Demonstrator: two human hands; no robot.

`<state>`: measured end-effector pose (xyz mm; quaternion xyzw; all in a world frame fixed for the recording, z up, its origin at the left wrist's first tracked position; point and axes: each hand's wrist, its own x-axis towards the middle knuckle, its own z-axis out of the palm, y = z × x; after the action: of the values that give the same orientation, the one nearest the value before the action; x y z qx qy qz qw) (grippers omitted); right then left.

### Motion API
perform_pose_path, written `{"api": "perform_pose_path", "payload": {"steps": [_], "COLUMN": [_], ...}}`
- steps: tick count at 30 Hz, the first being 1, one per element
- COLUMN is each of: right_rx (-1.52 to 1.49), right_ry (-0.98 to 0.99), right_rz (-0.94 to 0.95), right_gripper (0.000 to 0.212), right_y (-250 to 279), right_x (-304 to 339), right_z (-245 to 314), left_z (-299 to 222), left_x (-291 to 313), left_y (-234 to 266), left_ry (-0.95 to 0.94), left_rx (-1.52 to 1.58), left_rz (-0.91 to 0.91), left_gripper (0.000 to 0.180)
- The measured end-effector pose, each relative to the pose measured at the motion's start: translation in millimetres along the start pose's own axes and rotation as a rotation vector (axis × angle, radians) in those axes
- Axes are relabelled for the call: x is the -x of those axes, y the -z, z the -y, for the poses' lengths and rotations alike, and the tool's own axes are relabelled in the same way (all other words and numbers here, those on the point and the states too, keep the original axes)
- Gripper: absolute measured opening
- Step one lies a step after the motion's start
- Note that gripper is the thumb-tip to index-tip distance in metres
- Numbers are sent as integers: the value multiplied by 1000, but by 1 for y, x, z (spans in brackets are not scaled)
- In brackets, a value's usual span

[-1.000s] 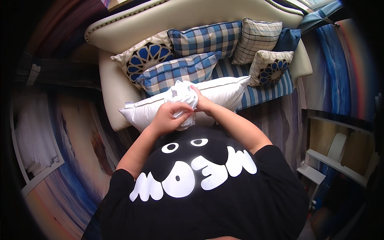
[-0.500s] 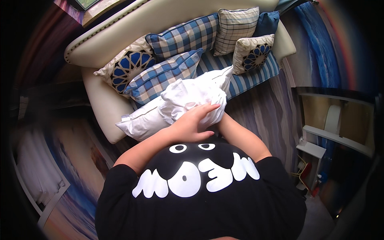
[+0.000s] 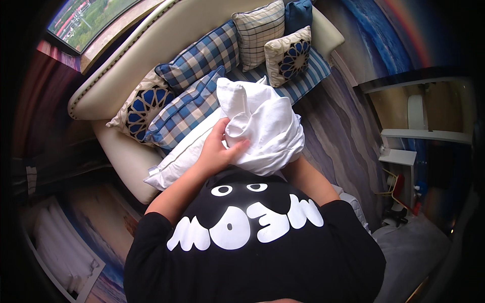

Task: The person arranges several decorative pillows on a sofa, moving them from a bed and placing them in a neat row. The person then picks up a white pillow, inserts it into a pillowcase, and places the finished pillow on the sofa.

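A bunched white cloth [image 3: 265, 121], perhaps a pillowcase, is held up in front of my chest, its folds gathered and one corner standing up. My left hand [image 3: 220, 150] is closed on its near left side, thumb on the front, fingers along the edge. My right forearm [image 3: 310, 178] reaches behind the cloth, which hides my right hand; its fingers do not show. Beneath the cloth, a white pillow [image 3: 184, 154] with a seam along its side reaches left toward the sofa arm; the cloth covers its right part.
The cream sofa [image 3: 118, 156] carries blue checked cushions [image 3: 204, 58], patterned cushions [image 3: 144, 113] and a striped seat [image 3: 308, 78]. At the right are a white shelf [image 3: 399, 156] and a grey covered surface [image 3: 411, 252]. A window [image 3: 91, 22] is at the upper left.
The white cloth has been lifted and gathered higher and to the right. My left hand has moved from lying across it to gripping its left side. The view has turned.
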<state>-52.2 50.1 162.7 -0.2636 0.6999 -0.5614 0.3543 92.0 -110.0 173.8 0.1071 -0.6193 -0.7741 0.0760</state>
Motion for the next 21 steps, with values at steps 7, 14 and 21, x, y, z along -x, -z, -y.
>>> {"api": "perform_pose_path", "payload": {"steps": [7, 14, 21], "right_rx": [708, 802, 747], "right_ry": [512, 741, 213], "right_rz": [99, 115, 292], "right_gripper": [67, 52, 77], "right_y": [17, 24, 121], "right_x": [66, 112, 229], "right_z": [69, -5, -4], "left_z": [-22, -21, -52], "left_x": [-4, -10, 0], "left_y": [-22, -99, -157], "left_ry": [164, -49, -49], "left_rx": [356, 162, 76], "left_rz": [26, -1, 214], "left_gripper": [37, 25, 28]}}
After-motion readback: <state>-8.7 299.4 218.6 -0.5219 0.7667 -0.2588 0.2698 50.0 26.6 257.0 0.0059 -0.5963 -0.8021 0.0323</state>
